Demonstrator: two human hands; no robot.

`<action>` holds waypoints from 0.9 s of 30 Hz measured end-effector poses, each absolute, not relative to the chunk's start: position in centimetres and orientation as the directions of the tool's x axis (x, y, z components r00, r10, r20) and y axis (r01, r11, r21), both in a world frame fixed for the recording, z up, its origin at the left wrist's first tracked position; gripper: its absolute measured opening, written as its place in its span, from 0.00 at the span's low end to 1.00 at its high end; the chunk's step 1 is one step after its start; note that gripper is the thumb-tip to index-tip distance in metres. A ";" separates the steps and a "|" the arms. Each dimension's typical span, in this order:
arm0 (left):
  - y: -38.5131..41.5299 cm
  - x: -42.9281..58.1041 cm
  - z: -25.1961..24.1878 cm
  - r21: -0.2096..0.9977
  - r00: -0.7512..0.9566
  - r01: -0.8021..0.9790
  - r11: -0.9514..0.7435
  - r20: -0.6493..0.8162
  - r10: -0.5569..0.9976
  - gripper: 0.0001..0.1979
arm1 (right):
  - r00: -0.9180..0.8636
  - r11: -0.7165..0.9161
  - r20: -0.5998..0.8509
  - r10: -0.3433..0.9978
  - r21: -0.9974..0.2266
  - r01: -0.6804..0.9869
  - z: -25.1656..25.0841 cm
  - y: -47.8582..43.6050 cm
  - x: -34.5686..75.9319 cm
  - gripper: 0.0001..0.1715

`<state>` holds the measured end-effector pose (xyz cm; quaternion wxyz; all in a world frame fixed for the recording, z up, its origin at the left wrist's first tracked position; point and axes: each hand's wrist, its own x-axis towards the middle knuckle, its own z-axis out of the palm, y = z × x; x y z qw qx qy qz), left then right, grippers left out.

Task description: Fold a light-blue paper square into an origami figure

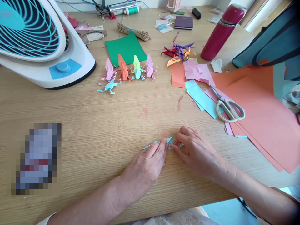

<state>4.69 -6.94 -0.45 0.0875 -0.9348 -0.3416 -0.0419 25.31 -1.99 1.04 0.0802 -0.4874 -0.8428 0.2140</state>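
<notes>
A small piece of folded light-blue paper (pixel 170 142) lies low on the wooden table (pixel 103 122), near its front edge. My left hand (pixel 147 162) presses its fingertips on the left part of the paper, fingers held together. My right hand (pixel 193 150) pinches the right end between thumb and forefinger. Much of the paper is hidden under my fingers. Beyond my hands stand several folded paper figures, among them an orange one (pixel 123 68) and a light-blue one (pixel 110 86).
Scissors (pixel 228 109) lie on paper strips at the right, beside large orange sheets (pixel 260 103). A red flask (pixel 222 34) stands behind them. At the left are a white fan (pixel 77 62) and a blurred-out object (pixel 37 157). Green paper (pixel 126 47) lies further back.
</notes>
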 end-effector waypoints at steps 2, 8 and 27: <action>-6.9 4.7 -0.5 -0.138 0.765 0.643 -0.753 0.130 0.630 0.21 | -0.524 0.449 -0.072 0.848 -0.427 0.785 1.2 -2.0 25.9 0.09; -7.2 4.7 -0.8 -0.113 0.749 0.662 -0.741 0.141 0.647 0.21 | -0.591 0.566 0.090 0.802 -0.432 0.702 1.0 -4.1 26.9 0.09; -7.4 4.9 -0.8 -0.076 0.710 0.699 -0.712 0.195 0.676 0.21 | -0.741 0.755 0.236 0.629 0.044 0.654 -0.3 -6.9 26.4 0.19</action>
